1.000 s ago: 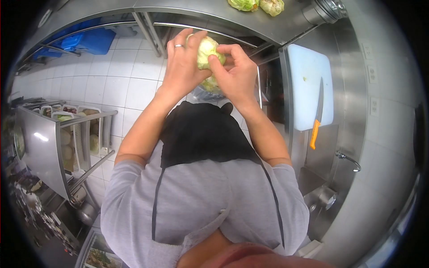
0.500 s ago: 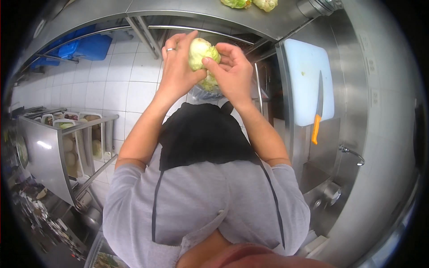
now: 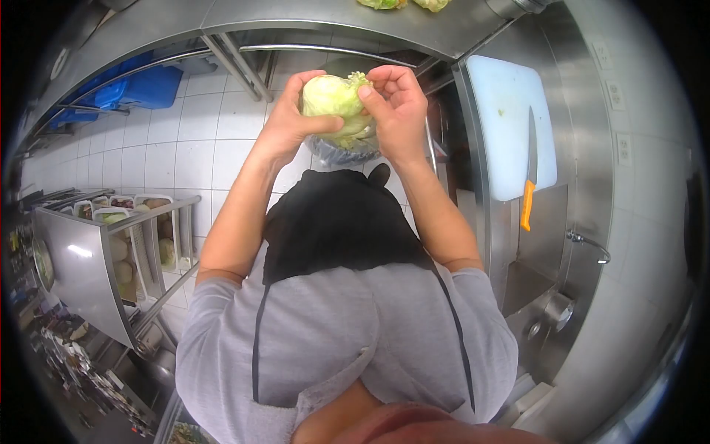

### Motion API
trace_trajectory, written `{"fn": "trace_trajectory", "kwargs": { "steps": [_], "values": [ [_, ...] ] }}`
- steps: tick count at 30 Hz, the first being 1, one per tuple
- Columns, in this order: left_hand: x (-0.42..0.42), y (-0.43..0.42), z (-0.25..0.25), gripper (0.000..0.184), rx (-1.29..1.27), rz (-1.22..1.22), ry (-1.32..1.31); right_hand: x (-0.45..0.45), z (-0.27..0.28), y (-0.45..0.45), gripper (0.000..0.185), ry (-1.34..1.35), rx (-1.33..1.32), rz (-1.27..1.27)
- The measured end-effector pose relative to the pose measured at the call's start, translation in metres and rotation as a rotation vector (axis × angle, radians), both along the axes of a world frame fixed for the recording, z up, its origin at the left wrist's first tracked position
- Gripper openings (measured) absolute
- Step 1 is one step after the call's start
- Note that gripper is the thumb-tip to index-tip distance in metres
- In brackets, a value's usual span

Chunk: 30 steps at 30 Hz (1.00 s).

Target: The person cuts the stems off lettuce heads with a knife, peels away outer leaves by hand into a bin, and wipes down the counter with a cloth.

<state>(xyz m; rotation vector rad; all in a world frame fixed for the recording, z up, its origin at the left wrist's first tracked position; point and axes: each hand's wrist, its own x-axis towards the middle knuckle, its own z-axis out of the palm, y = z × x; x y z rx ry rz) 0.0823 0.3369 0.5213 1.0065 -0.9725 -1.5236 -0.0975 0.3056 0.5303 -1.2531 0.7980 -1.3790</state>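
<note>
A pale green head of lettuce (image 3: 326, 99) is held up in front of my black apron. My left hand (image 3: 287, 122) wraps around its left side, thumb lying across the front. On the other side, my right hand (image 3: 397, 111) pinches the frilly edge of a leaf between thumb and fingers. Beneath the lettuce sits a clear plastic bag (image 3: 342, 153) with pale leaves in its opening; the hands and lettuce partly cover it.
To the right, a knife (image 3: 532, 152) with an orange handle lies on a white cutting board (image 3: 503, 96) by the sink. More lettuce (image 3: 381, 3) rests on the steel counter (image 3: 333, 18) ahead. Blue bins (image 3: 151, 87) and a food rack (image 3: 78, 248) stand left.
The lettuce has turned and come lower, showing a broader side. My left thumb has moved across its front, and my right fingers now grip a frilly leaf edge.
</note>
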Motion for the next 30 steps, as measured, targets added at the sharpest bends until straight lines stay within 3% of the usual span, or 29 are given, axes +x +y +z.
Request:
{"fn": "trace_trajectory", "kwargs": {
  "steps": [11, 17, 20, 23, 26, 29, 30],
  "values": [
    [-0.001, -0.009, -0.025, 0.059, 0.138, -0.066, 0.291, -0.011, -0.006, -0.007, 0.023, -0.553, 0.349, 0.127],
    [0.0, -0.011, -0.042, 0.06, 0.294, -0.157, 0.709, -0.021, -0.015, -0.021, 0.021, -0.859, 0.501, 0.283],
    [-0.007, -0.009, -0.048, 0.064, 0.154, -0.16, 0.565, -0.02, -0.014, -0.021, 0.02, -0.866, 0.549, 0.31],
    [-0.007, -0.01, -0.054, 0.068, 0.172, -0.11, 0.597, -0.022, -0.019, -0.021, 0.022, -0.891, 0.493, 0.452],
    [-0.01, -0.011, -0.055, 0.068, 0.175, -0.064, 0.564, -0.025, -0.013, -0.02, 0.02, -0.592, 0.351, 0.401],
    [-0.014, -0.006, -0.048, 0.067, 0.231, 0.063, 0.395, -0.018, 0.002, -0.005, 0.023, 0.2, -0.041, 0.306],
    [-0.015, -0.004, -0.044, 0.067, 0.231, 0.086, 0.387, -0.021, 0.007, -0.004, 0.033, 0.59, -0.299, 0.244]
  ]
}}
